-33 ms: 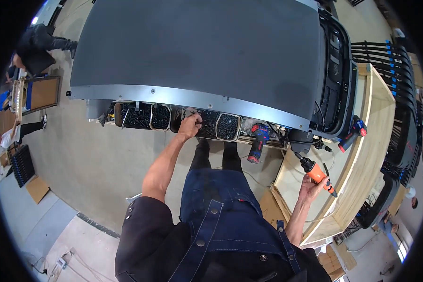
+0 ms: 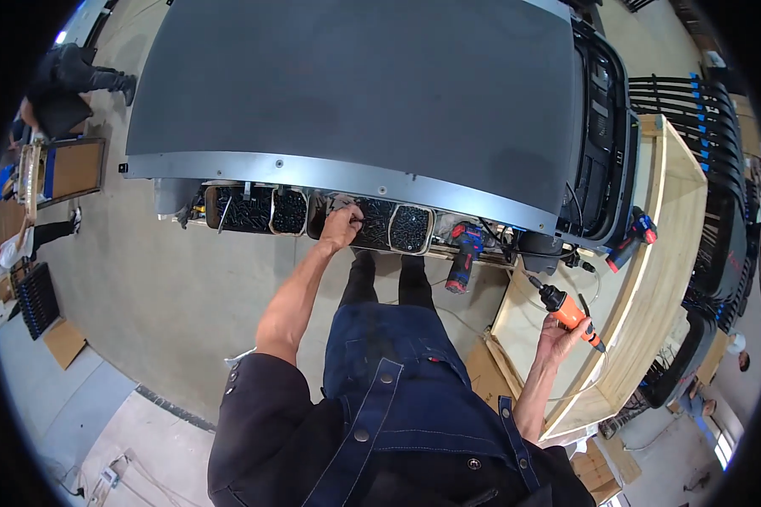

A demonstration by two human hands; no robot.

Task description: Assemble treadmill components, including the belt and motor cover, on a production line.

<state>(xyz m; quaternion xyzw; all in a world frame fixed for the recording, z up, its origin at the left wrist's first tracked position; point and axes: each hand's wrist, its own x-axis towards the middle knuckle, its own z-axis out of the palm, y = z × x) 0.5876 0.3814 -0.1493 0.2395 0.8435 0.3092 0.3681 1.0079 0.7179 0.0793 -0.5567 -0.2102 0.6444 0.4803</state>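
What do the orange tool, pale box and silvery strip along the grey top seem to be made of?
Orange tool in the right hand: probably hard plastic, by its smooth, bright casing. Pale box: unpainted wood, by its tan, streaky boards. Silvery strip: likely bare metal, by its soft sheen and round fasteners.

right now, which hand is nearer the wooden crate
Right: the right hand appears above the wooden crate; the left hand is farther left, at a fastener bin.

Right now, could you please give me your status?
Left grip at small dark parts; right grip around orange power tool; silver panel edge close beyond left grip.
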